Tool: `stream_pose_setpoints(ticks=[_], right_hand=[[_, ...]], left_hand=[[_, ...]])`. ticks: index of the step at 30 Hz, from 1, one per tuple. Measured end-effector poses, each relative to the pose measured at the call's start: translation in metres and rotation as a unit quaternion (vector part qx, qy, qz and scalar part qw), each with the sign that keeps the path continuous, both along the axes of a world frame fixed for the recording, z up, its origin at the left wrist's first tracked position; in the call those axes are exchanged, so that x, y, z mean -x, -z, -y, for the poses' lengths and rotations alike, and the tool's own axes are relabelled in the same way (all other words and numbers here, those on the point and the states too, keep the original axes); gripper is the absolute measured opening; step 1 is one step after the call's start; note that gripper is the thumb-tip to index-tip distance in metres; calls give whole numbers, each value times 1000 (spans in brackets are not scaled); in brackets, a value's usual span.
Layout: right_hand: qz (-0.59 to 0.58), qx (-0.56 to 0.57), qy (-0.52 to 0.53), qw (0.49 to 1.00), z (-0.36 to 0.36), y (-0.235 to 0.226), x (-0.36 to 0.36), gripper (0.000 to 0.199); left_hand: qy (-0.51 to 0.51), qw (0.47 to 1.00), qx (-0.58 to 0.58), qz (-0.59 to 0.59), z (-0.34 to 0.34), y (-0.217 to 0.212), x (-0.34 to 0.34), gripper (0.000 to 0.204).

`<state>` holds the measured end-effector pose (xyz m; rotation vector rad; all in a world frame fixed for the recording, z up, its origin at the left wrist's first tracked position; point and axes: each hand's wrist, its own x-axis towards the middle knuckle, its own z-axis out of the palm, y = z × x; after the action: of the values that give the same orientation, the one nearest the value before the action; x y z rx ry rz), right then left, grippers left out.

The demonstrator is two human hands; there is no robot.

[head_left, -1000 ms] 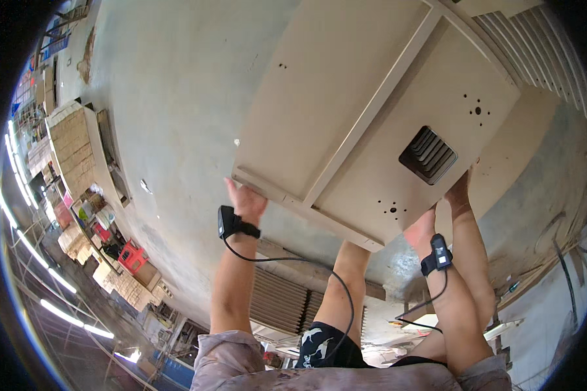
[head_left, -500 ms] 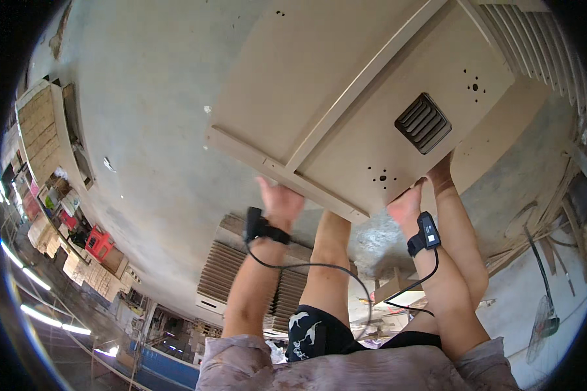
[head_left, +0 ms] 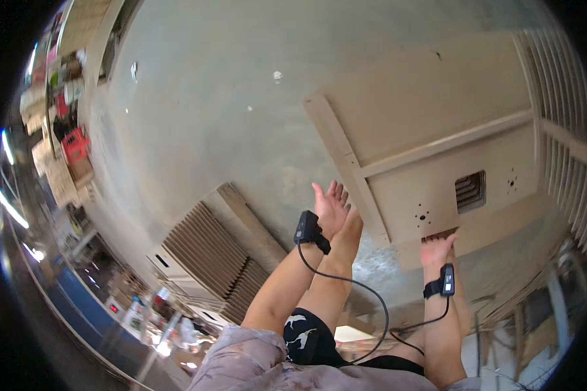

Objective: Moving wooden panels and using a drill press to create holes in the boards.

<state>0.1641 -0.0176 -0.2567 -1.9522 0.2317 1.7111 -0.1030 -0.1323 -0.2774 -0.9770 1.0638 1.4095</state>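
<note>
A large beige panel [head_left: 411,117] with raised strips and a dark louvered vent [head_left: 470,191] is in front of me to the right. Small clusters of round holes flank the vent. My right hand [head_left: 438,251] is palm up at the panel's near edge, its fingers reaching into shadow beneath that edge and its thumb sticking out to the right. My left hand [head_left: 331,212] is palm up with fingers spread, just left of the panel and not touching it. Each wrist wears a black strapped device joined by a cable.
Another beige board [head_left: 522,225] lies under the panel's near side. Stacked slatted beige pieces [head_left: 205,251] are on the floor to my left. More slatted pieces [head_left: 564,85] stand at the far right. A red plastic stool [head_left: 76,144] is at the far left.
My left hand has come away from the panel's edge. My view has turned, and the panel appears farther right and smaller. My right hand stays at its near edge.
</note>
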Motion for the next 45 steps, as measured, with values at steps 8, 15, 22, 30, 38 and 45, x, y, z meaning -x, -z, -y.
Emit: stream_pose_setpoints(ticks=[8,15,22,30,38,45], right_hand=[[336,-361,-529,690,-92,-83,78,67],[127,-529,-781,307,-148,-74,313,53],[36,-316,-913,254,-128,-19,431,66],[144,-126,-976,102,-98,-22,438,76],[106,-77,-988,81,-102,-22,450,82],[102,-46,-978,177,-98,6,470,96]], left_hand=[[-40,985,88,144,50,-25,-100,87],[-183,940,89,272,39,-21,-171,85],[-372,901,-51,216,12,-4,-184,62],[-472,861,-38,185,2,-13,-177,51],[-468,860,-38,200,9,-4,-182,61],[-250,949,170,95,20,32,-197,56]])
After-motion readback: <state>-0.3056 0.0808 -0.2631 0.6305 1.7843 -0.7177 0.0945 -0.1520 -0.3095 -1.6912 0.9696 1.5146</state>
